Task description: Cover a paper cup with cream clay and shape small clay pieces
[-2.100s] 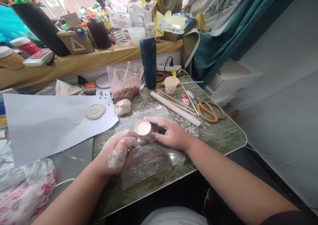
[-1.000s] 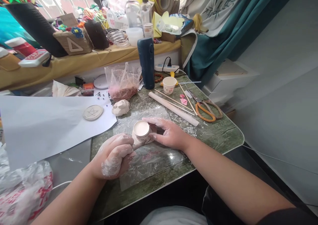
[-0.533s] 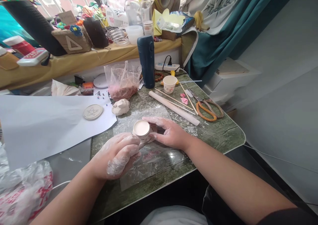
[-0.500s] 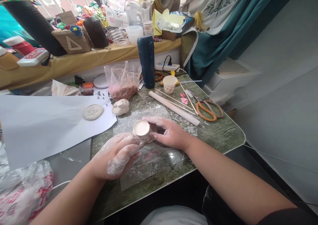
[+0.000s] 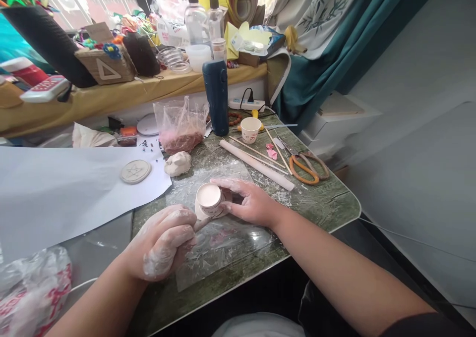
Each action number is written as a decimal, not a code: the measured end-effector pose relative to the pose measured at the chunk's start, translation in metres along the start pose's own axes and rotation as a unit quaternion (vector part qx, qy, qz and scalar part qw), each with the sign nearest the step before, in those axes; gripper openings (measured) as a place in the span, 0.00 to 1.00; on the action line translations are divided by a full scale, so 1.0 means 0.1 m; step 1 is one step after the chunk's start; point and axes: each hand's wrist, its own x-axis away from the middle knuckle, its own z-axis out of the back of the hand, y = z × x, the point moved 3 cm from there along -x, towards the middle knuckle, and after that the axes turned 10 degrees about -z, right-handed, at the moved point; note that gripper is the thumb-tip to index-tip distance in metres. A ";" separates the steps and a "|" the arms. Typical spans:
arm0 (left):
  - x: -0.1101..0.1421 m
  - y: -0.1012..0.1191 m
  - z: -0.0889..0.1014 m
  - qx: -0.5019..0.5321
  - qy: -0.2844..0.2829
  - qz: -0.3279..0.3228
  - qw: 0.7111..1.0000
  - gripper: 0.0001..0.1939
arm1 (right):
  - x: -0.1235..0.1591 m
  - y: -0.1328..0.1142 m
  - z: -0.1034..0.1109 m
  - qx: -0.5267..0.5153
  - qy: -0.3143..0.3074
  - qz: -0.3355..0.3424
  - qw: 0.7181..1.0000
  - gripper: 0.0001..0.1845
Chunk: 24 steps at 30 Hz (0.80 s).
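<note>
A small paper cup (image 5: 208, 196), apparently upside down, stands on a flat pale piece of clay (image 5: 199, 212) on a clear plastic sheet (image 5: 201, 267). My right hand (image 5: 245, 200) is curved round the cup's right side, fingers behind it and thumb in front. Powder whitens both hands. My left hand (image 5: 167, 243) is closed on a thin, flat greyish tool (image 5: 203, 223); its tip points at the foot of the cup, and the rest is hidden in my fist. Beyond the cup sits a lump of pale clay (image 5: 177, 164).
A pale rolling pin (image 5: 256, 166), thin sticks, orange-handled scissors (image 5: 305, 169) and another paper cup (image 5: 250, 130) lie to the right. A dark blue bottle (image 5: 216, 99) stands behind. At left, a clay disc with a star (image 5: 135, 171) rests on white paper (image 5: 74, 193).
My left hand has drawn back to the left and slightly down from the cup, so the tool's tip shows more clearly. The right hand stays round the cup. The whole view has shifted slightly.
</note>
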 end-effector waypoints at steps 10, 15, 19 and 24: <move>-0.14 0.02 -0.05 0.024 -0.017 0.010 1.000 0.17 | -0.01 0.01 0.00 0.011 -0.005 -0.006 1.000 0.31; -0.13 0.03 -0.06 0.032 -0.015 -0.003 0.999 0.18 | -0.01 0.00 0.01 0.007 -0.006 0.002 1.000 0.31; -0.14 0.03 -0.07 0.021 -0.021 -0.007 1.000 0.18 | 0.00 -0.02 0.01 0.008 -0.002 -0.007 1.000 0.31; -0.12 -0.01 -0.07 0.002 -0.026 0.012 1.000 0.16 | 0.02 -0.01 0.01 0.008 -0.005 -0.025 1.000 0.31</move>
